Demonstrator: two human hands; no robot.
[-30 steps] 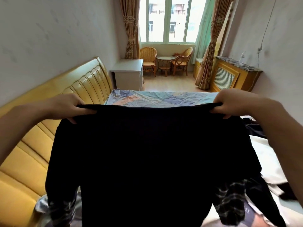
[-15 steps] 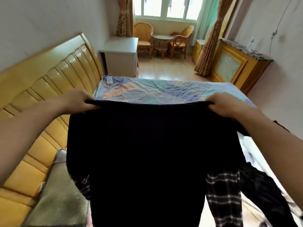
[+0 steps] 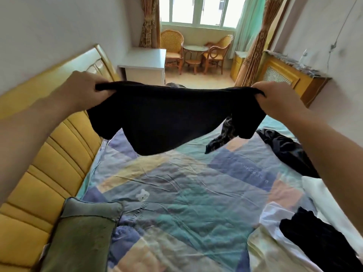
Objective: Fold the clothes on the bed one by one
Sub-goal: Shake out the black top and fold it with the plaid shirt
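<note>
Fingers of left hand (image 3: 82,91) and right hand (image 3: 279,101) pinch limp black shirt (image 3: 167,118) above wrinkled patchwork sheet (image 3: 186,193).

Two hands (image 3: 84,91) (image 3: 279,101), one black shirt (image 3: 167,118), two wicker chairs (image 3: 172,48) (image 3: 218,54), one pillow (image 3: 82,238)

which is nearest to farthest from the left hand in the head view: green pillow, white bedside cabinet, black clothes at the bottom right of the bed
From the left hand, which holds the black shirt:
1. White bedside cabinet, just beyond the hand, by the headboard.
2. Green pillow, near end of the bed, left side.
3. Black clothes, near right corner, across the bed.
</note>
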